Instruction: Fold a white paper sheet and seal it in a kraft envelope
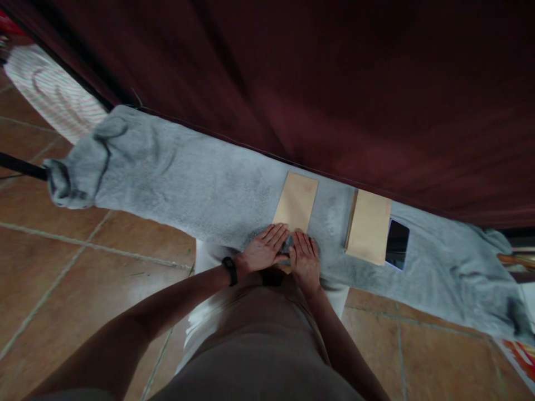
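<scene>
A tan envelope (296,200) lies on a grey fleece blanket (175,178) that runs along the edge of a dark red surface (334,83). My left hand (264,249) and my right hand (305,258) rest side by side on the near end of the envelope, fingers stretched flat and pressing down. A black band sits on my left wrist. To the right a stack of tan envelopes (368,226) lies on the blanket, with a dark phone (397,244) beside it.
Brown floor tiles (83,262) spread below and to the left. A striped cloth (54,94) lies at the far left. The blanket bunches at its left end (75,167). Something red and white shows at the lower right corner (520,353).
</scene>
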A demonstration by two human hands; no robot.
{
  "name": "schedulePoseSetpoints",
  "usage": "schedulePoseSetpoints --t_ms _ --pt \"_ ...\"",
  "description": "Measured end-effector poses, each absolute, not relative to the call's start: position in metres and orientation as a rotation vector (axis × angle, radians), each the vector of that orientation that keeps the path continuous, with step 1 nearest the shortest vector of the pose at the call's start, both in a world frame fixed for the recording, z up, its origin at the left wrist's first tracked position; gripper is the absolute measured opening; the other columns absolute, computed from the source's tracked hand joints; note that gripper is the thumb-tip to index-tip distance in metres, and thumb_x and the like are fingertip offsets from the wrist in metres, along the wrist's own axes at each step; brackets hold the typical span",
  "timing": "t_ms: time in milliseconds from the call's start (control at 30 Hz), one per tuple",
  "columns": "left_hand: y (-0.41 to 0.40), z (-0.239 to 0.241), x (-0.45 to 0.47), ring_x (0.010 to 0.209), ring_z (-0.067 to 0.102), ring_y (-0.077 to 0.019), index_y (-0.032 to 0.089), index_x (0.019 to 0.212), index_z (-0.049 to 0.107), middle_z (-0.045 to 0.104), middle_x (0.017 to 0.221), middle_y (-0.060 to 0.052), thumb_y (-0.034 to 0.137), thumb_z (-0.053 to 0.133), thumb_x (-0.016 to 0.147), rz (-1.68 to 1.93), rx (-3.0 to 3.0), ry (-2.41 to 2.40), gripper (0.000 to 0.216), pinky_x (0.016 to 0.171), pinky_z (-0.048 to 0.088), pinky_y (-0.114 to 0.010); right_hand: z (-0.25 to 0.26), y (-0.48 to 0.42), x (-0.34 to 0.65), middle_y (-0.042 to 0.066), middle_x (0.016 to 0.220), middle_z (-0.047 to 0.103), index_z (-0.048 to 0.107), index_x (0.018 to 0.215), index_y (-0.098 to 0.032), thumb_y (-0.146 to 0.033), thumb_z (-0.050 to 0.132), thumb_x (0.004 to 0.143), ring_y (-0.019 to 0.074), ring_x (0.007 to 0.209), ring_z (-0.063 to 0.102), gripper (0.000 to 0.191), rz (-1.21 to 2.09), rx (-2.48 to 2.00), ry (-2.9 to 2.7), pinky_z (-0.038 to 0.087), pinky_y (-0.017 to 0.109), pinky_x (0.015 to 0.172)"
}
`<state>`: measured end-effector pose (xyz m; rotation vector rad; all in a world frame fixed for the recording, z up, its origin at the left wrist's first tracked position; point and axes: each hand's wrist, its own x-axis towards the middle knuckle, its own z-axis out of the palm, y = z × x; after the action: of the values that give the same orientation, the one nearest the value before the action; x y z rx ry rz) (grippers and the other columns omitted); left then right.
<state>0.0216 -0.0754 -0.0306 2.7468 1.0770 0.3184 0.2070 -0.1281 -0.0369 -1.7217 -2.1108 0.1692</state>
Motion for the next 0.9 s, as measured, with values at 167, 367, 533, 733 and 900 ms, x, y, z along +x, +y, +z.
schedulePoseSetpoints --t_ms 167,367,533,733,900 --pt "-0.075 -0.03 0.02 0.155 0.03 -0.0311 0.006 0.156 0.039 0.036 0.163 -0.021 0.052 0.057 0.099 0.33 2.736 1.066 0.076 0.128 0.025 -0.047 -0.039 -0.131 0.211 0.016 0.155 0.052 0.047 0.152 -0.011 -0.028 0.034 0.109 0.0267 0.146 0.045 0.049 0.124 -1.755 -2.104 0.03 0.05 0.123" --pt "-0.073 -0.032 0.013 0.155 0.03 -0.0307 0.008 0.157 0.038 0.037 0.163 -0.021 0.053 0.054 0.1 0.372 2.719 1.078 0.074 0.126 0.029 -0.048 -0.04 -0.134 0.215 0.016 0.154 0.052 0.045 0.155 -0.011 -0.027 0.035 0.108 0.0272 0.145 0.047 0.05 0.098 -1.769 -2.087 0.032 0.052 0.122" --pt "-0.073 -0.032 0.009 0.153 0.033 -0.0316 0.008 0.156 0.04 0.04 0.161 -0.021 0.05 0.056 0.099 0.454 2.718 1.089 0.072 0.125 0.032 -0.048 -0.037 -0.133 0.212 0.015 0.155 0.052 0.045 0.155 -0.013 -0.027 0.037 0.108 0.0277 0.145 0.046 0.05 0.095 -1.803 -2.074 0.033 0.052 0.122" --pt "-0.074 -0.03 0.016 0.153 0.034 -0.0316 0.008 0.157 0.04 0.041 0.161 -0.019 0.039 0.051 0.102 0.482 2.715 1.139 0.064 0.126 0.031 -0.048 -0.033 -0.125 0.197 0.012 0.154 0.054 0.048 0.153 -0.014 -0.026 0.038 0.107 0.0249 0.146 0.047 0.048 0.192 -1.761 -2.101 0.033 0.048 0.124" --pt "-0.073 -0.029 0.013 0.152 0.036 -0.0287 0.011 0.157 0.042 0.043 0.161 -0.015 0.028 0.043 0.103 0.48 2.71 1.167 0.057 0.125 0.032 -0.047 -0.031 -0.122 0.196 0.011 0.155 0.053 0.049 0.152 -0.014 -0.028 0.041 0.107 0.0237 0.145 0.047 0.048 0.236 -1.758 -2.097 0.034 0.046 0.125"
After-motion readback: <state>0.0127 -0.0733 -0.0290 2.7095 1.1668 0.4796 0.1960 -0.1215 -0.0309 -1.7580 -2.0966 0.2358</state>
